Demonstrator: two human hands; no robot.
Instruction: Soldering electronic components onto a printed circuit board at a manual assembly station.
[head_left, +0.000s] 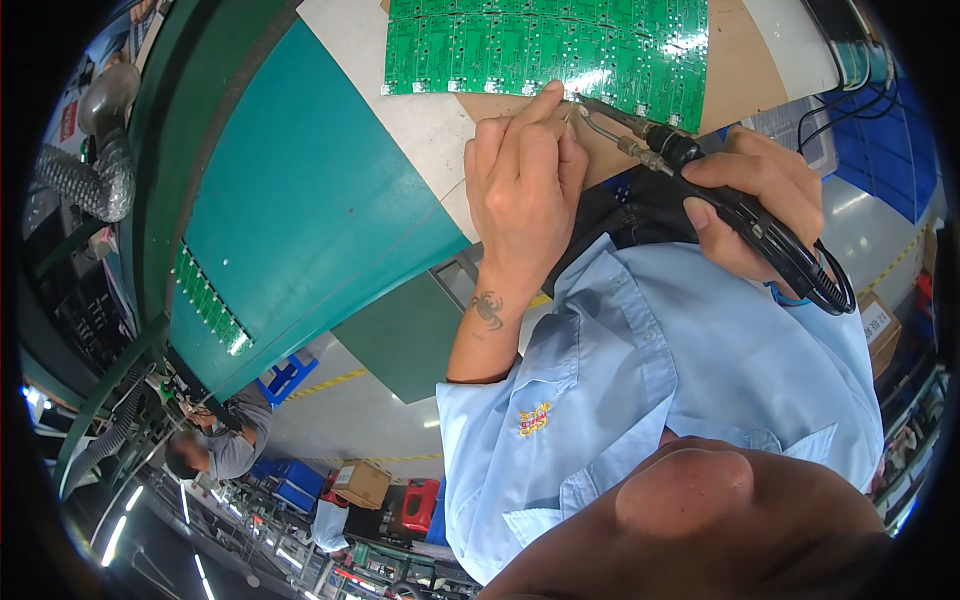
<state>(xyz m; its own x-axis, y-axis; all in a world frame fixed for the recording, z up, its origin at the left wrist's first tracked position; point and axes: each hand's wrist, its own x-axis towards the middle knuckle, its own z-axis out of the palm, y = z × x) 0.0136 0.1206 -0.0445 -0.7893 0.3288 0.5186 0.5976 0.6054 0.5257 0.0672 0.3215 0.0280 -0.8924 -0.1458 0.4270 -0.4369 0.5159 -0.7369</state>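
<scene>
My right hand (pixel 755 195) is wrapped round a black soldering iron (pixel 745 215) with a thin metal feed tube alongside its barrel. The iron's tip points left, at the near edge of a large green circuit board panel (pixel 545 50). My left hand (pixel 525 185) is beside the tip, its index finger reaching to the board's edge. Its other fingers are curled together, and what they pinch, if anything, is too small to make out. The panel lies on brown cardboard (pixel 610 155) and carries rows of repeated small boards with white parts along the near edge.
A green mat (pixel 310 200) covers the bench to the left, with a narrow strip of circuit boards (pixel 210 300) on it. A silver flexible duct (pixel 100 180) stands at far left. Black cables (pixel 865 105) and a blue bin (pixel 890 150) are at right. Another person (pixel 225 440) works farther off.
</scene>
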